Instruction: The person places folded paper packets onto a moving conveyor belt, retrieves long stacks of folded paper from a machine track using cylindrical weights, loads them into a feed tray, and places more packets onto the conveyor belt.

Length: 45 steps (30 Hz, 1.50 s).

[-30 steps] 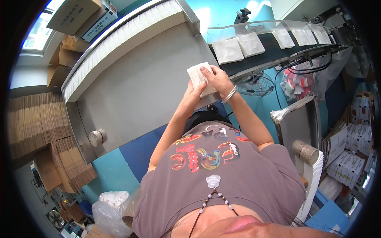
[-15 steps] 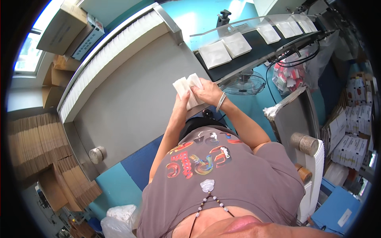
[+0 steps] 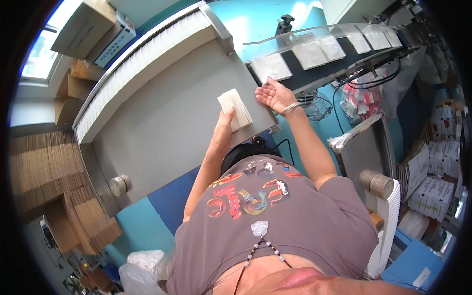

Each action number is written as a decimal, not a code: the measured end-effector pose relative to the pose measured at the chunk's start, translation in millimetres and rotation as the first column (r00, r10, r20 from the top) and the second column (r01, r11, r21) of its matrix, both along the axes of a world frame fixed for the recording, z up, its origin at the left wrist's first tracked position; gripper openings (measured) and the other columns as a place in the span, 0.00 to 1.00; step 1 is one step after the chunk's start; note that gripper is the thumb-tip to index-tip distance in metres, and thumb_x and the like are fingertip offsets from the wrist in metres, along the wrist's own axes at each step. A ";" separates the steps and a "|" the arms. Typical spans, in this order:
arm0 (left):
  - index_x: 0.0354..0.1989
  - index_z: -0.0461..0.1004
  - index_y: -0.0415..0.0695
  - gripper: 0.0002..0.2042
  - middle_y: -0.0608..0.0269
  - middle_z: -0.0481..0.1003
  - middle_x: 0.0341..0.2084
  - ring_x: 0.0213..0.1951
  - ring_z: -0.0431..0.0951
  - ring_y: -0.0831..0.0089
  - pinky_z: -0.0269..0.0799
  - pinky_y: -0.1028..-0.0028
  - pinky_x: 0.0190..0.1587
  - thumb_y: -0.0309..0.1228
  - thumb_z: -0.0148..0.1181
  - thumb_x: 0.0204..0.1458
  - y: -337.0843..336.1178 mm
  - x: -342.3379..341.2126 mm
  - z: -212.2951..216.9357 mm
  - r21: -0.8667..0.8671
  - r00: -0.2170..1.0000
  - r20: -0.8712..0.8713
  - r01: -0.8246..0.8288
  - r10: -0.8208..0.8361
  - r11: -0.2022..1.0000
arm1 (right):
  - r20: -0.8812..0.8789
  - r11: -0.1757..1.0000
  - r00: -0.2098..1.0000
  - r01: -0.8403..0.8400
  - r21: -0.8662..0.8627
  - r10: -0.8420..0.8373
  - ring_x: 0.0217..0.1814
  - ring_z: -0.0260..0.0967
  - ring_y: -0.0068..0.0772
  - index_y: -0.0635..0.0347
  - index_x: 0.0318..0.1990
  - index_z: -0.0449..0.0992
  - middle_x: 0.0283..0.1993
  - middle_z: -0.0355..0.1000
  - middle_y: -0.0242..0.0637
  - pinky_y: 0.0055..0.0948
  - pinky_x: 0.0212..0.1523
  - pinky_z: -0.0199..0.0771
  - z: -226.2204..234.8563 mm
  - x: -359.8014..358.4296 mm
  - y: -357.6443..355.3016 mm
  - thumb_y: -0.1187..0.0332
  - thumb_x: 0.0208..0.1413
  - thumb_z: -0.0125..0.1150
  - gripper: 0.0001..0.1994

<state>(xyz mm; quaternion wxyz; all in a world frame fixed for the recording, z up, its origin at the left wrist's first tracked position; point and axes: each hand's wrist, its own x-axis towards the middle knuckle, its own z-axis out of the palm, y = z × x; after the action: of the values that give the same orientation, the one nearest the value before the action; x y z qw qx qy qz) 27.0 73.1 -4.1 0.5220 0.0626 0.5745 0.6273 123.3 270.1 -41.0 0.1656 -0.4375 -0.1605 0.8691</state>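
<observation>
My left hand (image 3: 225, 124) is closed on a stack of folded white napkins (image 3: 238, 109), held over the near right part of the metal table (image 3: 162, 118). My right hand (image 3: 275, 96) is open and holds nothing, its fingers stretched out at the table's right end. Its fingertips are at the near edge of the closest white napkin stack (image 3: 271, 67) on the dark conveyor belt (image 3: 297, 80); whether they touch it I cannot tell. More white stacks (image 3: 310, 53) lie farther along the belt.
A long row of white napkins on edge (image 3: 142, 58) lines the table's far side. A clear guard (image 3: 290, 40) runs along the belt, with a fan (image 3: 314, 105) below. Flattened cartons (image 3: 44, 160) stand at left. A metal stand with a roller (image 3: 376, 183) is at right.
My right hand has let go of the napkin stack and moved right to the belt's near end. My left hand keeps the stack. The stacks on the belt have shifted to the right.
</observation>
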 end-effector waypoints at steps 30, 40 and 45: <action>0.53 0.64 0.34 0.21 0.44 0.72 0.44 0.46 0.73 0.52 0.64 0.60 0.51 0.27 0.46 0.48 18.8 17.3 37.1 -0.433 0.376 -0.794 0.202 -0.478 0.878 | -0.101 0.996 0.994 0.049 0.074 -0.041 0.38 0.73 0.43 0.75 0.49 0.60 0.43 0.68 0.53 0.39 0.38 0.79 -16.0 52.7 50.6 0.48 0.54 0.57 0.33; 0.58 0.60 0.34 0.27 0.41 0.64 0.54 0.59 0.61 0.50 0.48 0.54 0.61 0.28 0.53 0.47 68.8 34.6 -6.8 -0.461 -0.483 -0.769 -0.033 -0.419 0.887 | 0.249 0.510 0.959 -0.282 0.813 0.133 0.41 0.74 0.37 0.72 0.52 0.67 0.42 0.75 0.49 0.30 0.43 0.74 -41.0 9.0 43.9 0.67 0.53 0.58 0.21; 0.56 0.63 0.34 0.28 0.42 0.66 0.53 0.57 0.63 0.49 0.53 0.56 0.58 0.36 0.58 0.48 64.1 54.6 -8.2 -0.486 -0.308 -0.837 0.041 -0.451 0.873 | 0.629 0.108 0.719 -0.629 0.770 -0.296 0.52 0.66 0.56 0.70 0.48 0.68 0.48 0.69 0.59 0.42 0.52 0.67 34.6 55.0 50.5 0.58 0.52 0.57 0.23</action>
<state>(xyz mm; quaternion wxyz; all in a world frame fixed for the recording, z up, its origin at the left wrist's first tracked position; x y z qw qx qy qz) 81.6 137.2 -12.3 -0.0057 0.5797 0.8055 0.1231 178.3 320.6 -6.4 0.2284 -0.4643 -0.7891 0.3312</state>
